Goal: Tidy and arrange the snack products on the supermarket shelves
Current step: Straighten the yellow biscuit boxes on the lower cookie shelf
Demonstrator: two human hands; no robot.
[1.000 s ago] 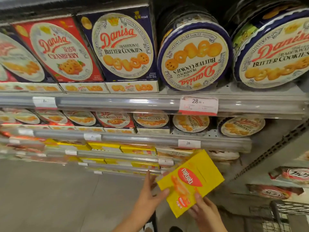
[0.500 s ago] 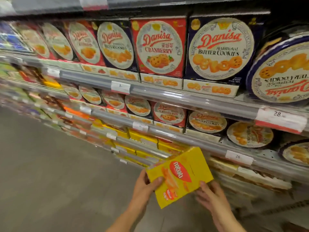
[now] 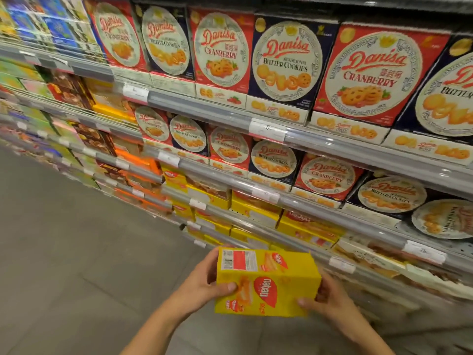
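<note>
Both forearms are bare right up to the bottom edge of the view, with no sleeve showing on either. The left hand [image 3: 202, 284] and the right hand [image 3: 330, 297] wear nothing: bare fingers, bare wrists, short plain fingernails.

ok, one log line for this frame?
held: yellow cardboard wafer box | left hand: grips box | right hand: grips box | place: off shelf, before yellow box row
</note>
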